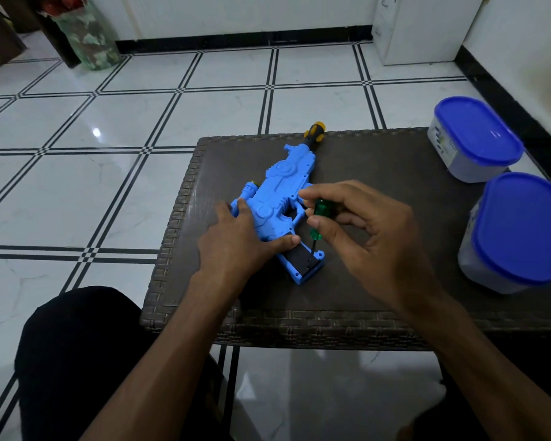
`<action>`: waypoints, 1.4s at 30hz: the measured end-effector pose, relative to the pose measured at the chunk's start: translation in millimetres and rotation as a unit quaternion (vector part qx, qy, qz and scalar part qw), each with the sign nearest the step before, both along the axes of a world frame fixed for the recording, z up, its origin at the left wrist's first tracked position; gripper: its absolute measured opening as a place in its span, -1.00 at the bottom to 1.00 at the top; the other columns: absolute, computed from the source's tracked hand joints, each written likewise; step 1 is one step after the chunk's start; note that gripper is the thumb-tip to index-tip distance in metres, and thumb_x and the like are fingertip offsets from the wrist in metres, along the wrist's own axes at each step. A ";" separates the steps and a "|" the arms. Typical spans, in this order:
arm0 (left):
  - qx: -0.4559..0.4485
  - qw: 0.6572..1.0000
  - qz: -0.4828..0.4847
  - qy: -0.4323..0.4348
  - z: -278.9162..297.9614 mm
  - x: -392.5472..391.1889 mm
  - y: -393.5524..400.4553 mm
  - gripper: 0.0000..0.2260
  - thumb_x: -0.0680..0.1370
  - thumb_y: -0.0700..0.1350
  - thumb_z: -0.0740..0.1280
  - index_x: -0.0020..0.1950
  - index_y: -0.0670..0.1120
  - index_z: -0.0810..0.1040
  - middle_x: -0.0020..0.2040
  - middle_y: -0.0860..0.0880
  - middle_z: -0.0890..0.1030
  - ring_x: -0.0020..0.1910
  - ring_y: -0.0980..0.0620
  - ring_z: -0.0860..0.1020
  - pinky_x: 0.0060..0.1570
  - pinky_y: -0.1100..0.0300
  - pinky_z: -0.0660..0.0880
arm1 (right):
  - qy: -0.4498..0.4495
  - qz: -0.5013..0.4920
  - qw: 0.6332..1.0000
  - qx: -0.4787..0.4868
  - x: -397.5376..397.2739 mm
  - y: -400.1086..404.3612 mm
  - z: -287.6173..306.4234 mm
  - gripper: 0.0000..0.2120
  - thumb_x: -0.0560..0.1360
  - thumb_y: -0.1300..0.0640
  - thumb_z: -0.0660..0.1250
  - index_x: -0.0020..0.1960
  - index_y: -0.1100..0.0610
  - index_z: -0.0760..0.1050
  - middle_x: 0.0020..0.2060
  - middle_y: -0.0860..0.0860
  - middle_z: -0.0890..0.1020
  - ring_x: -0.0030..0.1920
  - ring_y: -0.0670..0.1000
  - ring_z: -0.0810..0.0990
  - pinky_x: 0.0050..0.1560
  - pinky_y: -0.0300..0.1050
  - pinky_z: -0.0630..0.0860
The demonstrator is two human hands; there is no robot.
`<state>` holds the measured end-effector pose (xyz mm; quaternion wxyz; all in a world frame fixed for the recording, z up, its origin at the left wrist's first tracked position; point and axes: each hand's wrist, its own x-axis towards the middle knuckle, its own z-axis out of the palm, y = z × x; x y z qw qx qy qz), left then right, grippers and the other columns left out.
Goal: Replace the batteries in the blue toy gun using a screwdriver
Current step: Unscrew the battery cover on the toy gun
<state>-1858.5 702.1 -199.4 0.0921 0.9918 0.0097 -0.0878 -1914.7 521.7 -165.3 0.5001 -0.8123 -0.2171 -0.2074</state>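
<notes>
— Two hands on the job? Where's the toy gun (275,198)?
— Flat on the table (395,173). Left hand (236,240) presses it down, fingers straight.
— And the right hand (363,237)?
— Pinching the green screwdriver (318,222), tip on the black battery cover (304,259) in the grip.

Home room: glossy tiled floor (109,128), wicker table (379,192), lidded storage tubs (477,138).

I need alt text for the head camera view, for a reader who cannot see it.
A right hand holds a green-handled screwdriver upright, tip on the black battery cover in the grip of a blue toy gun, which the left hand presses onto a brown wicker table.
</notes>
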 end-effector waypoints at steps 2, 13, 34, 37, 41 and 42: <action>0.004 1.000 0.000 0.000 -0.1 0.1 0.3 0.05 0.28 0.54 0.20 0.57 -0.08 0.06 0.46 -0.12 0.17 0.26 -0.16 0.48 -0.05 0.04 0.44 | 0.022 0.006 1.000 0.010 -1.2 1.5 1.0 -0.68 0.52 0.37 0.38 0.25 0.19 0.55 0.04 0.02 0.66 0.09 -0.11 0.65 0.08 -0.29 0.56; -0.004 1.000 0.000 0.001 1.8 -1.3 0.5 0.02 0.30 0.52 0.19 0.57 -0.08 0.06 0.45 -0.12 0.19 0.21 -0.16 0.51 -0.05 0.03 0.45 | 0.008 0.014 0.999 -0.028 4.4 4.5 5.6 -0.79 0.47 0.27 0.46 0.10 0.14 0.65 -0.02 0.03 0.56 -0.01 -0.04 0.60 0.03 -0.18 0.55; -0.008 1.000 -0.001 -0.010 -2.0 0.0 0.8 0.03 0.28 0.54 0.21 0.55 -0.08 0.09 0.44 -0.12 0.18 0.24 -0.17 0.49 0.03 -0.01 0.48 | 0.013 0.011 1.000 -0.006 2.3 4.1 6.0 -0.72 0.50 0.34 0.40 0.20 0.21 0.58 0.03 0.06 0.64 0.07 -0.06 0.64 0.07 -0.28 0.56; -0.007 1.000 0.000 -0.009 -1.8 0.0 0.7 0.04 0.28 0.54 0.21 0.56 -0.08 0.09 0.45 -0.12 0.18 0.24 -0.16 0.49 0.01 0.01 0.48 | 0.010 0.007 1.000 -0.001 1.2 3.0 7.5 -0.72 0.50 0.35 0.40 0.20 0.20 0.58 0.02 0.04 0.64 0.07 -0.06 0.64 0.06 -0.28 0.56; -0.011 1.000 0.004 -0.009 -0.6 -1.0 0.1 0.04 0.29 0.53 0.22 0.56 -0.08 0.07 0.47 -0.11 0.16 0.27 -0.16 0.48 0.03 0.01 0.47 | 0.015 0.010 1.000 0.003 1.5 1.6 7.0 -0.72 0.50 0.35 0.40 0.20 0.19 0.58 0.03 0.03 0.64 0.07 -0.07 0.63 0.06 -0.28 0.57; -0.010 1.000 0.004 -0.009 -0.2 -1.3 0.2 0.04 0.29 0.53 0.22 0.56 -0.08 0.07 0.47 -0.12 0.16 0.27 -0.16 0.47 0.04 0.01 0.47 | 0.016 0.011 1.000 0.000 1.2 1.8 6.3 -0.72 0.50 0.35 0.40 0.20 0.19 0.58 0.03 0.03 0.64 0.07 -0.07 0.63 0.06 -0.28 0.57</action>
